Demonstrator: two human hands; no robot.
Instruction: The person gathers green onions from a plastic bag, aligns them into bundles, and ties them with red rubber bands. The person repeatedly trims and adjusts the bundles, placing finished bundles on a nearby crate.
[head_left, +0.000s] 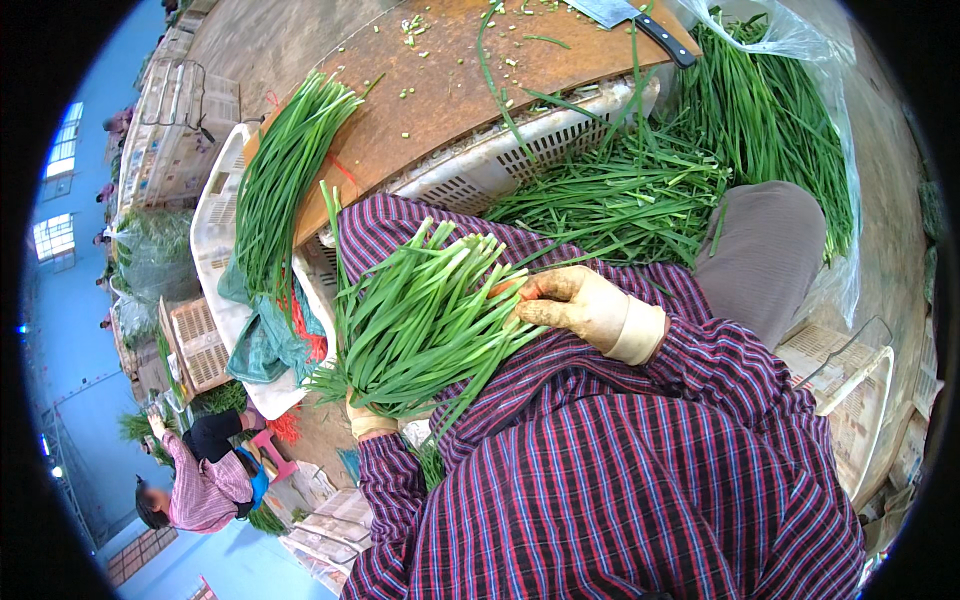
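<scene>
A bunch of green garlic chives (427, 322) lies across my lap, its pale cut ends towards the right. My gloved right hand (574, 304) grips it by the stem ends, with a bit of red-orange tie at the fingers. My gloved left hand (367, 420) is under the leafy end at lower left, its fingers mostly hidden by the leaves. Another chive bunch (292, 172) lies over the left edge of a rusty board (442, 82). A cleaver with a black handle (664, 39) rests at the board's far right, among chopped stem bits.
Loose chives (622, 202) are heaped beside my lap, with more in a clear plastic bag (847, 150). A white plastic crate (517, 154) supports the board. A white basket (217, 225) with teal mesh (262, 345) and red strings (307, 330) stands left. A seated person (202, 480) is farther off.
</scene>
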